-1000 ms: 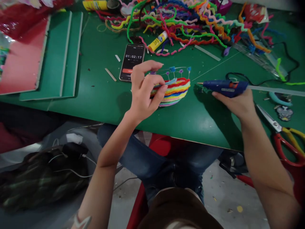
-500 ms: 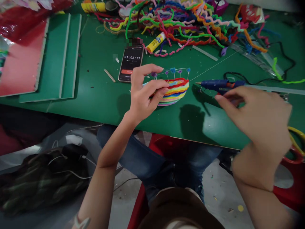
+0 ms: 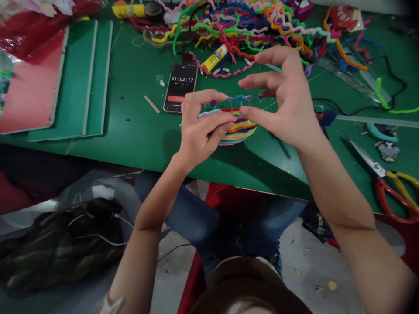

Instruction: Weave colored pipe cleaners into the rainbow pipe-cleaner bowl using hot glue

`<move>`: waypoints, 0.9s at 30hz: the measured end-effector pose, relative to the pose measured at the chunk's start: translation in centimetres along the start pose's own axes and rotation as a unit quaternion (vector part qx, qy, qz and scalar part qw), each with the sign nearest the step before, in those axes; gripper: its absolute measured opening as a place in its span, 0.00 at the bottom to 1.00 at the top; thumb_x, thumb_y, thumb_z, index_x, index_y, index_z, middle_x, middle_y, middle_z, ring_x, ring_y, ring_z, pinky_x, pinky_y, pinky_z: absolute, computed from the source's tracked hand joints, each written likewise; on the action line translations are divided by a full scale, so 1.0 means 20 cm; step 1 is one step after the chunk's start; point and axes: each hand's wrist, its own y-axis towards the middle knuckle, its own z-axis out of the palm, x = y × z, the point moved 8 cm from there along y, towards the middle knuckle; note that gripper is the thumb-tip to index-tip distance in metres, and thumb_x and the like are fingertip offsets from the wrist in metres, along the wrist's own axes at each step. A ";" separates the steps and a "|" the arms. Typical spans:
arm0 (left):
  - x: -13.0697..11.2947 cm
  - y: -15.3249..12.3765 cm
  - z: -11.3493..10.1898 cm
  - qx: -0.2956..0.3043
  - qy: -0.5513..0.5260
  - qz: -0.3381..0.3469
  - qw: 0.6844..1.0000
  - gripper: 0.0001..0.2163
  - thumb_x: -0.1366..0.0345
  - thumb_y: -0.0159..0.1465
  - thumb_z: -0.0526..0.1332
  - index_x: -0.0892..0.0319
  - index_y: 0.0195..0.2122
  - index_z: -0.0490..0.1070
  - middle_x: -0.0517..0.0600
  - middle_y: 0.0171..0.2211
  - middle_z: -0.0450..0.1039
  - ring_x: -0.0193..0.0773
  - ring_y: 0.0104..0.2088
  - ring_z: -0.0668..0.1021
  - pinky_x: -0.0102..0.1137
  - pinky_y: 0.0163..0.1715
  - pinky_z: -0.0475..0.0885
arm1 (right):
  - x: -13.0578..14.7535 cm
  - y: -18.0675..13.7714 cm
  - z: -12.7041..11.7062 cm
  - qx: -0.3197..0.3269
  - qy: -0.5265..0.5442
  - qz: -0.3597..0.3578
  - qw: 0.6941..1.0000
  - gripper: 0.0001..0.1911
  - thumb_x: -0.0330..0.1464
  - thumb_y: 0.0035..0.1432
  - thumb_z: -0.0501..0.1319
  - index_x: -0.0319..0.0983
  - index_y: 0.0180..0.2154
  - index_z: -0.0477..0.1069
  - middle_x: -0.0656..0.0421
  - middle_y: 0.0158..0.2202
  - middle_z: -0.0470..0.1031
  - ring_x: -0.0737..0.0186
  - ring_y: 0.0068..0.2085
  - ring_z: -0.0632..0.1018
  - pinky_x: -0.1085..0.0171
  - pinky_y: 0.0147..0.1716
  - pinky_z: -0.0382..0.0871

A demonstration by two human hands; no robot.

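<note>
A small bowl woven from rainbow pipe cleaners (image 3: 236,133) rests on the green table (image 3: 137,126). Thin stalks with blue and purple tips (image 3: 240,98) rise from its far rim. My left hand (image 3: 201,126) grips the bowl's left rim, fingers curled round it. My right hand (image 3: 281,98) pinches the near rim from the right with thumb and forefinger, the other fingers spread above the stalks. The blue glue gun (image 3: 325,117) lies on the table behind my right hand, mostly hidden.
A phone (image 3: 180,86) showing a timer lies behind the bowl. A tangle of coloured pipe cleaners (image 3: 248,26) and a yellow glue stick (image 3: 214,57) fill the far table. Red and yellow scissors (image 3: 389,183) lie right. Green boards (image 3: 78,78) are stacked left.
My right hand let go of the glue gun, which now lies on the table, and moved left to the bowl's rim. My left hand stayed on the bowl.
</note>
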 end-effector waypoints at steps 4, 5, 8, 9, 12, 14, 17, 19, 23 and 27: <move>0.00 0.00 0.00 -0.002 0.019 0.001 1.000 0.14 0.49 0.65 0.52 0.46 0.39 0.74 0.51 0.48 0.71 0.48 0.51 0.72 0.50 0.49 0.69 | -0.05 0.00 0.01 0.012 0.005 0.026 1.000 0.28 0.32 0.49 0.68 0.45 0.48 0.56 0.59 0.56 0.66 0.61 0.52 0.75 0.60 0.51 0.70; 0.00 0.00 0.00 -0.003 0.019 0.002 1.000 0.14 0.49 0.65 0.52 0.46 0.40 0.74 0.51 0.48 0.71 0.48 0.51 0.72 0.49 0.49 0.69 | -0.07 -0.01 0.01 0.017 -0.005 0.039 0.999 0.28 0.34 0.50 0.68 0.46 0.49 0.56 0.59 0.56 0.66 0.61 0.53 0.75 0.58 0.51 0.70; 0.00 0.00 0.00 -0.003 0.013 0.005 1.000 0.13 0.50 0.66 0.52 0.46 0.40 0.74 0.51 0.48 0.71 0.47 0.51 0.72 0.49 0.49 0.69 | -0.11 -0.02 0.01 0.031 -0.028 0.064 0.997 0.31 0.37 0.51 0.68 0.48 0.52 0.55 0.59 0.55 0.69 0.58 0.54 0.74 0.56 0.51 0.70; 0.00 0.00 0.00 -0.002 0.011 0.005 1.000 0.13 0.50 0.66 0.52 0.46 0.40 0.74 0.51 0.48 0.71 0.47 0.51 0.72 0.49 0.49 0.68 | -0.11 -0.02 0.01 0.033 -0.034 0.067 0.997 0.31 0.38 0.51 0.68 0.49 0.53 0.55 0.59 0.55 0.69 0.58 0.54 0.74 0.55 0.51 0.70; 0.01 0.00 0.01 0.003 0.004 -0.001 1.000 0.14 0.49 0.65 0.52 0.46 0.41 0.74 0.50 0.49 0.71 0.48 0.52 0.72 0.49 0.50 0.68 | -0.12 -0.02 0.01 0.039 -0.040 0.067 0.996 0.31 0.39 0.51 0.67 0.49 0.53 0.55 0.59 0.53 0.70 0.57 0.54 0.74 0.54 0.50 0.70; 0.01 -0.01 0.01 0.003 0.000 -0.002 1.000 0.14 0.50 0.65 0.53 0.46 0.42 0.74 0.50 0.49 0.71 0.48 0.52 0.72 0.49 0.50 0.68 | -0.12 -0.02 0.01 0.042 -0.034 0.061 0.997 0.30 0.40 0.52 0.67 0.49 0.53 0.55 0.59 0.52 0.72 0.57 0.54 0.74 0.54 0.50 0.70; 0.00 -0.01 0.01 -0.007 0.009 0.006 1.000 0.12 0.51 0.66 0.54 0.46 0.42 0.74 0.50 0.48 0.71 0.47 0.51 0.72 0.49 0.50 0.68 | -0.12 -0.01 0.02 0.046 -0.020 0.056 0.997 0.29 0.41 0.52 0.66 0.48 0.52 0.56 0.59 0.51 0.72 0.58 0.53 0.74 0.55 0.51 0.70; -0.02 0.00 0.00 -0.017 0.019 0.019 0.999 0.11 0.54 0.66 0.54 0.46 0.41 0.74 0.50 0.48 0.72 0.46 0.50 0.73 0.48 0.48 0.70 | -0.12 0.00 0.02 0.050 -0.014 0.061 0.997 0.29 0.41 0.51 0.66 0.48 0.52 0.56 0.59 0.50 0.73 0.58 0.53 0.74 0.55 0.52 0.69; -0.05 0.00 -0.03 -0.040 0.033 0.037 0.998 0.08 0.58 0.65 0.56 0.46 0.41 0.75 0.50 0.46 0.73 0.45 0.48 0.74 0.45 0.44 0.73 | -0.13 -0.01 0.03 0.061 0.000 0.076 0.995 0.28 0.39 0.52 0.66 0.48 0.51 0.55 0.60 0.50 0.73 0.60 0.55 0.73 0.55 0.55 0.68; -0.05 0.00 -0.03 -0.052 0.048 0.057 0.996 0.08 0.58 0.66 0.56 0.48 0.41 0.74 0.51 0.46 0.72 0.45 0.47 0.74 0.44 0.43 0.73 | -0.12 -0.01 -0.01 0.014 0.062 0.038 0.997 0.17 0.38 0.59 0.58 0.49 0.49 0.56 0.63 0.48 0.73 0.65 0.55 0.73 0.57 0.56 0.67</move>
